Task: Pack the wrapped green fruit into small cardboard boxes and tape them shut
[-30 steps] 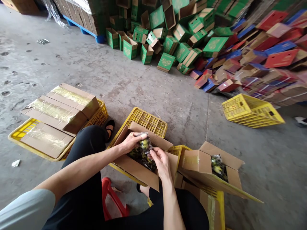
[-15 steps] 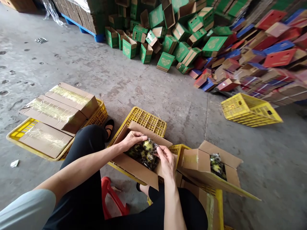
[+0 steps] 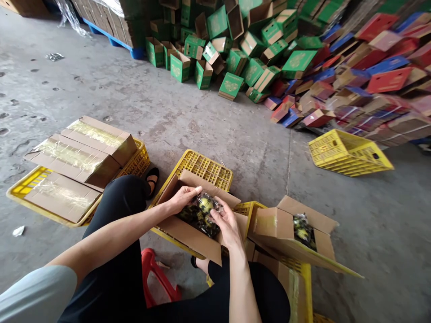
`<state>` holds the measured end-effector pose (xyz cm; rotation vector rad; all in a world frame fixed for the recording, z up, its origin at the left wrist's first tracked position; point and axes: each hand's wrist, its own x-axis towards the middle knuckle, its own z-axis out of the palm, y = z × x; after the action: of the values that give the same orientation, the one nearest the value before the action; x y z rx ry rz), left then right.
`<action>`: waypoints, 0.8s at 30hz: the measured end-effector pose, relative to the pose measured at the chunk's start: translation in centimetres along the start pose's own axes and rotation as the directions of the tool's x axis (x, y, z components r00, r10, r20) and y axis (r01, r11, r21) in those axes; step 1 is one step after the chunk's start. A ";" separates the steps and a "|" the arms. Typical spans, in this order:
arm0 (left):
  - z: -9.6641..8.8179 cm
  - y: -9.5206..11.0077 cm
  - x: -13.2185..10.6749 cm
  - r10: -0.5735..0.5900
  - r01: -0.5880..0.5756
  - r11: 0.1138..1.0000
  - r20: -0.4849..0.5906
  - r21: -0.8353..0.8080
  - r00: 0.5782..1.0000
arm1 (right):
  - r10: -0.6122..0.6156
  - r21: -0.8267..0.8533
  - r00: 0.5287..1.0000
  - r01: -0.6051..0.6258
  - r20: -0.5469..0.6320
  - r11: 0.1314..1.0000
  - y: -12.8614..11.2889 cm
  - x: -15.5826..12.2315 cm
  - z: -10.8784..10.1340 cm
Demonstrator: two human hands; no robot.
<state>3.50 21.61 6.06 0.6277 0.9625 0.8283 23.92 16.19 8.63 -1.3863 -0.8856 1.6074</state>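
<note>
An open brown cardboard box (image 3: 188, 235) lies tilted on a yellow plastic crate (image 3: 205, 168) in front of me. Inside it are clear plastic packets of dark and yellow items (image 3: 202, 213). My left hand (image 3: 182, 198) grips the top packet from the left, fingers curled over it. From the right, my right hand (image 3: 227, 224) pinches the same packet. A second open box (image 3: 289, 237) with similar packets (image 3: 303, 231) stands to the right on another yellow crate.
Three taped cardboard boxes (image 3: 81, 154) lie on a yellow crate (image 3: 20, 190) at my left. A yellow crate (image 3: 348, 152) lies tipped on the concrete floor at right. Piles of green (image 3: 232, 54) and red and blue cartons (image 3: 363, 85) fill the back. A red stool (image 3: 156, 278) is under me.
Both hands have shifted slightly on the packet inside the box, the right hand moving up and over it. The view has drifted a little.
</note>
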 end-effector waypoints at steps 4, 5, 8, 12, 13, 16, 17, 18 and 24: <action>-0.1 -0.2 0.3 -0.046 0.045 0.998 -0.037 -0.031 0.998 | -0.012 -0.046 0.999 0.010 -0.030 0.999 0.2 0.2 0.0; -0.1 -0.1 0.4 -0.064 0.063 0.997 -0.033 -0.035 0.997 | -0.039 -0.061 0.998 0.036 -0.052 0.997 0.3 0.3 -0.2; -0.1 0.1 0.3 -0.142 0.143 0.989 0.009 -0.027 0.990 | -0.139 -0.113 0.984 0.126 -0.110 0.985 0.6 0.6 -0.8; 0.1 0.4 -0.1 -0.280 0.283 0.959 0.087 -0.015 0.956 | -0.166 -0.152 0.972 0.140 -0.169 0.978 0.8 0.9 -1.1; 0.1 0.4 -0.2 -0.306 0.311 0.950 0.108 -0.027 0.946 | -0.160 -0.155 0.972 0.133 -0.174 0.979 0.8 0.9 -1.1; 0.2 0.5 -0.4 -0.329 0.342 0.938 0.161 -0.062 0.931 | -0.148 -0.173 0.979 0.123 -0.140 0.977 0.4 0.6 -0.8; 0.2 0.4 -0.4 -0.319 0.334 0.940 0.171 -0.066 0.932 | -0.144 -0.179 0.982 0.122 -0.118 0.976 0.3 0.5 -0.7; 0.1 0.3 -0.3 -0.307 0.322 0.944 0.174 -0.068 0.936 | -0.140 -0.185 0.986 0.121 -0.095 0.975 0.1 0.4 -0.6; -0.1 0.0 0.0 -0.248 0.258 0.965 0.151 -0.046 0.957 | -0.093 -0.124 0.993 0.084 -0.072 0.989 0.2 0.4 -0.9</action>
<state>3.44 21.65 6.02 0.4888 0.8595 0.5755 24.79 16.44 8.10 -1.4616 -0.9984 1.4436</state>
